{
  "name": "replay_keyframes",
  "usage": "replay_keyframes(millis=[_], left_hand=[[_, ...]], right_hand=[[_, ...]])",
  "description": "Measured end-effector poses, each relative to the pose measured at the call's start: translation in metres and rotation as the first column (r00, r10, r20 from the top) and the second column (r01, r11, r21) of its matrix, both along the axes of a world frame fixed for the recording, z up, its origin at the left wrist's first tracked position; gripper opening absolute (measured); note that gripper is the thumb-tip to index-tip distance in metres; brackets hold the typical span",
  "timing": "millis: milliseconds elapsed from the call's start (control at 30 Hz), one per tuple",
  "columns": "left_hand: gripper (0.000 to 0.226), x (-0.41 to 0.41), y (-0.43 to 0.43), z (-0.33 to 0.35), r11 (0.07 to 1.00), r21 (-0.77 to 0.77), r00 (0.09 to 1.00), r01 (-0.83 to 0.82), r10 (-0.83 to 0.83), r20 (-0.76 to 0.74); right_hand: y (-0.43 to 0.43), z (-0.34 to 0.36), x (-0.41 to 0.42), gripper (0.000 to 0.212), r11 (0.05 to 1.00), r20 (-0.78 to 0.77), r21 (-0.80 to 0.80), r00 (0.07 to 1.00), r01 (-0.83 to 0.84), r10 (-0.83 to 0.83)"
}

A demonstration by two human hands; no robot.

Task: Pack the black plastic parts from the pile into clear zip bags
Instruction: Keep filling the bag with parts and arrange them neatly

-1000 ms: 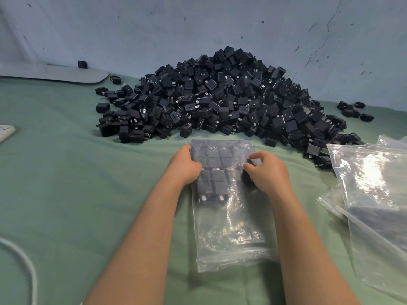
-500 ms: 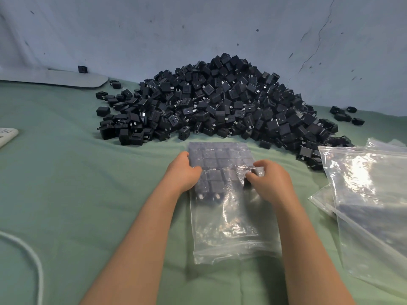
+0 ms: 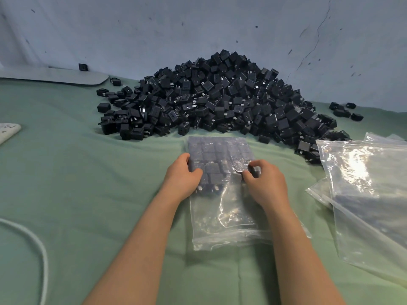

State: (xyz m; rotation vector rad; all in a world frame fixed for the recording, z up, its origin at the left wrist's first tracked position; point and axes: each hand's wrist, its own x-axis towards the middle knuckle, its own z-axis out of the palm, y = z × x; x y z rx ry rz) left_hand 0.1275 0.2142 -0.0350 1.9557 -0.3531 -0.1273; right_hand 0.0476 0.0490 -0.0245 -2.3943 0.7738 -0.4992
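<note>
A large pile of black plastic parts [image 3: 220,97] lies against the wall on the green cloth. In front of it lies a clear zip bag [image 3: 226,208], its far half filled with rows of black parts, its near half empty and crinkled. My left hand [image 3: 181,178] grips the bag's left edge beside the packed parts. My right hand [image 3: 265,183] pinches the bag film at its right side, fingers curled over a part inside.
A stack of clear zip bags [image 3: 370,194] lies at the right. A few stray black parts [image 3: 345,111] sit at the far right by the wall. A white cable [image 3: 37,249] curves at the left, a white object [image 3: 7,132] at the left edge, a grey board [image 3: 55,74] behind.
Both hands stay at the bag's sides with only small finger shifts. The bag has hardly moved on the cloth.
</note>
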Motion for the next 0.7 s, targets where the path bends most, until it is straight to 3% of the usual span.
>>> replay_keyframes(millis=[167, 367, 700], left_hand=[[0.017, -0.004, 0.002, 0.005, 0.999, -0.03, 1.0, 0.013, -0.014, -0.027], [0.027, -0.012, 0.003, 0.013, 0.999, 0.007, 0.995, 0.046, -0.046, -0.093], [0.02, -0.009, 0.003, 0.011, 0.997, 0.009, 0.993, 0.082, -0.081, -0.089]], right_hand=[[0.002, 0.003, -0.002, 0.031, 1.0, -0.013, 0.025, 1.0, -0.016, 0.016], [0.012, 0.01, -0.004, 0.066, 0.988, -0.124, -0.055, 0.983, -0.143, 0.135], [0.016, 0.01, -0.003, 0.067, 0.981, -0.162, -0.06, 0.971, -0.187, 0.175]])
